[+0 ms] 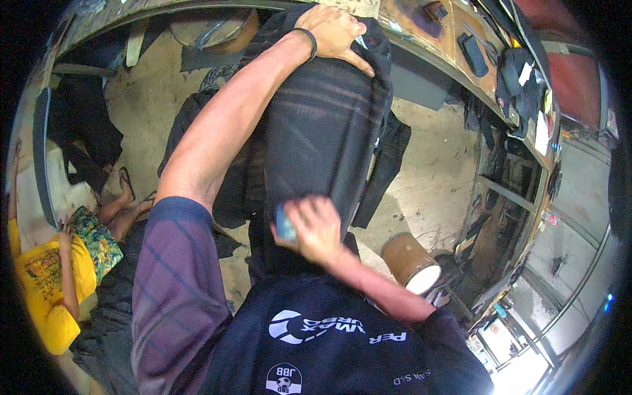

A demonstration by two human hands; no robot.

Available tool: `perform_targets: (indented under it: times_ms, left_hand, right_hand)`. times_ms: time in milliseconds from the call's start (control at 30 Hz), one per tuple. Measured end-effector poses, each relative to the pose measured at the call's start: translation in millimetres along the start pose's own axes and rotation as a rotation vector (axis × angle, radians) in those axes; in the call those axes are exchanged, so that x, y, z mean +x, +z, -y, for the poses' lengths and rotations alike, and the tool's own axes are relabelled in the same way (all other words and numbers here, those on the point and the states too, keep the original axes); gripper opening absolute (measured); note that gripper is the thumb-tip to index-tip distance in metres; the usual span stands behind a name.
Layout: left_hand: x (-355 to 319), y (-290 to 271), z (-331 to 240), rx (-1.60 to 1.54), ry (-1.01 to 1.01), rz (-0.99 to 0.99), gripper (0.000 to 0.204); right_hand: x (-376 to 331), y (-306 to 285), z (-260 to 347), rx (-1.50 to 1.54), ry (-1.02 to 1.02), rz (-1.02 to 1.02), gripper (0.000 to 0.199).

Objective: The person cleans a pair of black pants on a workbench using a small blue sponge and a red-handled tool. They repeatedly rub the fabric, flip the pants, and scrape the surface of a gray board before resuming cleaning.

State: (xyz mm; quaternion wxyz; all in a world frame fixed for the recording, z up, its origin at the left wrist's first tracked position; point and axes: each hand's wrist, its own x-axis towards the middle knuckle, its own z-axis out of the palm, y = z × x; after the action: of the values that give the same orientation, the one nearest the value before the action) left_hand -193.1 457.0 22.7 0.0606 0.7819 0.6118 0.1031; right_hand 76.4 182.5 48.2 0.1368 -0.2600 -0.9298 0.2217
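A black denim garment (316, 125), which looks like a trouser leg, is stretched long and flat in front of me, with pale faded streaks across its upper part. At its far end my left hand (332, 33) presses down and grips the cloth, thumb stretched out along the right side and the other fingers curled. Close to my body, my right hand (315, 227) is smeared by motion. It holds a small blue-grey block (285, 222) against the near left part of the denim. What lies under the cloth is hidden.
A workbench (454, 39) along the far right bears a dark phone-like case (473, 55). Below right stands a brown drum (409, 260). More dark garments (388, 164) hang or lie around the denim. At left a person in a yellow shirt (56, 280) sits.
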Motion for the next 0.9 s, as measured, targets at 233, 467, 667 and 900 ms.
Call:
perform_targets:
  times_ms: [233, 467, 667, 900]
  left_hand:
    - [-31.5, -9.0, -38.4, 0.037, -0.092, -0.302, 0.091]
    - [-37.6, 6.3, -32.2, -0.131, -0.121, -0.213, 0.088]
    - [-10.2, 9.5, -8.8, -0.041, -0.077, -0.105, 0.098]
    - [-8.5, -7.3, -17.0, -0.038, -0.172, 0.045, 0.103]
  right_hand:
    - [-18.3, -31.3, -0.2, 0.206, 0.086, 0.166, 0.05]
    - [42.1, -47.0, -25.4, 0.084, -0.135, 0.279, 0.055]
    - [151.0, -38.6, -97.9, -0.016, -0.114, 0.011, 0.054]
    - [-33.4, 3.6, -4.4, -0.071, 0.01, 0.16, 0.046]
